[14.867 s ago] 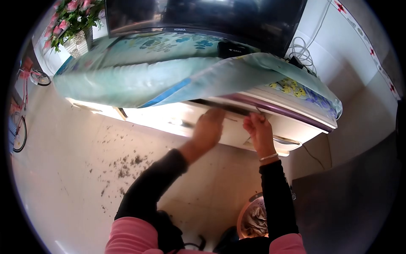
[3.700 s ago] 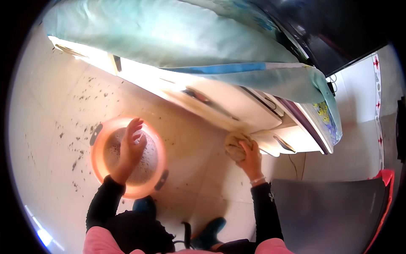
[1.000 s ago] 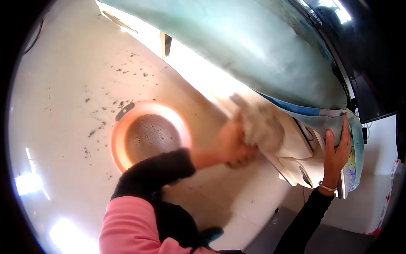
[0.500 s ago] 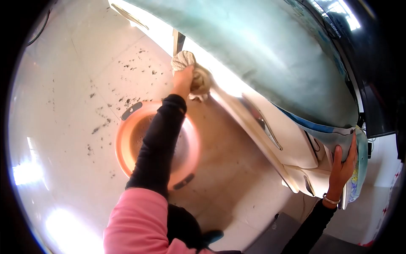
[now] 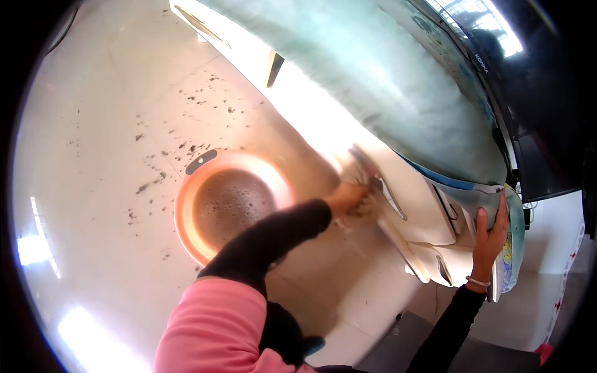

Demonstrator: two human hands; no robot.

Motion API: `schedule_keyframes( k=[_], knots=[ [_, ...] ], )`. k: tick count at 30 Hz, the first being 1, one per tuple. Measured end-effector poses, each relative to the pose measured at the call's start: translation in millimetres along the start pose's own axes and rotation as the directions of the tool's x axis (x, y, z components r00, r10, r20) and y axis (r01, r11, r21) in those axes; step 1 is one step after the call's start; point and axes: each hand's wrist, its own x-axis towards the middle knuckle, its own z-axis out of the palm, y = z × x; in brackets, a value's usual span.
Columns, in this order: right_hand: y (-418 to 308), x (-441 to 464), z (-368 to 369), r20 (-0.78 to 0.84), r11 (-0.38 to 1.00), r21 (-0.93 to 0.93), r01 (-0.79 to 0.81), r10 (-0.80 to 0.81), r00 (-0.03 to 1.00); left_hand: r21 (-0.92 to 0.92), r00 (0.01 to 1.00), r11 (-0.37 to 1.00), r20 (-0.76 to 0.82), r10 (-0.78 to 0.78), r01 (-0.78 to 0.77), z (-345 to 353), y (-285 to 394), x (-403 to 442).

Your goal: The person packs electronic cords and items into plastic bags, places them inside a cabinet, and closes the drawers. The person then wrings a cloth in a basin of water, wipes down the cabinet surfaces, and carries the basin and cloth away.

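My left hand [image 5: 349,198] is closed on a beige, crumpled rag [image 5: 362,208], pressed to the lower front of a white cabinet [image 5: 407,214] near a curved drawer handle [image 5: 390,198]. Motion blurs the rag and the fingers. My right hand [image 5: 490,239], with a bracelet at the wrist, rests with fingers stretched out against the hanging edge of a pale green cloth cover [image 5: 373,81] on the cabinet's top. An orange basin [image 5: 186,214] of murky water stands on the floor left of the cabinet, behind my left forearm.
Dark dirt specks [image 5: 193,149] are scattered over the pale tiled floor [image 5: 99,186]. A black television [image 5: 541,112] stands on the covered cabinet top. A grey object [image 5: 407,339] lies low at the right, and my shoe [image 5: 313,345] shows at the bottom.
My left hand has moved the rag right and down along the cabinet's base, from beside the far leg to the drawer handle. The basin's water is now uncovered. My right hand stays at the cover's edge.
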Motion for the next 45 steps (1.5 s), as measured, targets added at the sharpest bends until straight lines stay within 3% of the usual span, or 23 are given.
schedule_keyframes(
  k=[3,5,6,8,12,13,14,16,17,20,22,25,26,28,30,31,34,36,39,40,42,43,45],
  knots=[
    [-1.7,-0.5,-2.7,0.022,1.0,0.012,-0.009,0.009,1.0,0.114,0.993,0.993,0.109,-0.036,0.024,34.7,2.2,-35.2],
    [-1.6,-0.5,-3.7,0.024,1.0,0.006,-0.021,0.021,1.0,-0.055,0.945,0.97,0.243,-0.218,0.237,40.4,6.3,-52.0],
    [-1.2,-0.7,-3.3,0.026,0.999,0.012,-0.03,0.03,0.999,-0.052,0.945,0.97,0.245,-0.218,0.238,37.4,4.7,-56.6],
    [-0.7,-0.4,-2.3,0.019,1.0,0.003,-0.028,0.028,0.999,0.158,0.907,0.98,0.383,-0.175,0.122,20.3,-0.9,-64.5],
    [-0.3,-1.4,-1.0,-0.009,0.999,-0.011,-0.03,0.03,1.0,0.196,0.83,0.979,0.553,-0.071,-0.046,-2.2,-19.2,-81.5],
    [-0.2,-2.1,-1.1,-0.006,0.999,-0.012,-0.038,0.038,0.999,0.096,0.872,0.956,0.443,0.208,-0.276,-5.5,-20.2,-84.0],
    [-0.3,-1.8,-1.1,-0.011,0.999,-0.007,-0.036,0.036,0.999,0.028,0.829,0.864,0.301,0.472,-0.502,-9.3,-21.2,-86.5],
    [-0.7,-1.0,-0.6,-0.018,0.999,-0.006,-0.037,0.037,0.999,0.158,0.79,0.781,0.25,0.561,-0.604,-27.8,41.2,-106.3],
    [-1.4,-1.1,-0.3,-0.021,0.999,-0.01,-0.048,0.048,0.999,0.415,0.748,0.645,0.15,0.647,-0.642,-35.1,52.6,-95.2],
    [-1.8,-1.0,0.9,-0.02,0.998,-0.013,-0.057,0.057,0.998,0.894,0.662,0.282,0.023,0.749,-0.349,-40.6,97.2,-85.0],
    [0.2,-0.1,1.1,-0.018,0.998,-0.014,-0.055,0.055,0.998,0.929,0.692,0.221,0.05,0.72,-0.297,-32.1,94.4,-78.3],
    [0.5,-3.0,2.4,-0.018,1.0,0.002,-0.025,0.025,1.0,0.937,0.579,-0.247,0.348,0.737,-0.248,-8.7,58.3,-70.0],
    [0.3,-2.7,3.0,-0.028,1.0,-0.002,-0.03,0.03,0.999,0.939,0.581,-0.241,0.342,0.739,-0.246,-1.6,50.5,-67.4],
    [-3.3,-1.2,4.3,-0.048,0.999,-0.007,-0.043,0.043,0.998,0.886,0.715,0.102,0.292,0.635,-0.452,9.3,49.8,-66.4],
    [-8.1,-1.1,-0.7,-0.021,0.998,0.029,-0.051,0.052,0.998,0.902,0.765,0.102,0.29,0.575,-0.419,15.2,46.7,-71.4],
    [-6.2,0.4,-0.3,-0.03,0.999,0.029,-0.042,0.043,0.999,0.893,0.69,-0.141,0.423,0.587,-0.427,17.0,45.2,-78.2],
    [0.6,-1.3,1.9,-0.041,0.999,0.023,-0.025,0.026,0.999,0.834,0.692,-0.129,0.522,0.498,-0.536,25.4,20.0,-74.6],
    [1.9,-0.8,0.9,-0.042,1.0,0.021,0.009,-0.008,0.999,0.806,0.828,0.188,0.551,0.107,-0.561,30.3,17.6,-81.2],
    [1.8,-0.6,-1.7,-0.007,1.0,0.019,-0.021,0.021,1.0,0.741,0.831,0.406,0.549,0.093,-0.535,26.6,23.9,-98.5],
    [-0.8,-1.9,-3.8,-0.015,1.0,0.017,-0.024,0.025,1.0,0.741,0.828,0.399,0.552,0.096,-0.54,22.3,23.4,-97.7],
    [-11.9,-3.6,-7.2,-0.044,0.951,-0.305,-0.043,0.03,0.999,0.558,0.832,0.725,0.554,0.038,-0.405,10.6,22.4,-92.6],
    [-25.1,-5.8,-14.1,-0.058,0.951,-0.307,-0.048,0.032,0.998,0.56,0.829,0.717,0.558,0.045,-0.416,4.8,21.8,-94.7],
    [-57.0,-21.8,-34.1,-0.3,0.99,-0.129,0.064,-0.101,0.949,0.128,0.857,0.97,0.501,0.118,-0.209,-3.8,18.6,-101.1]
  ],
)
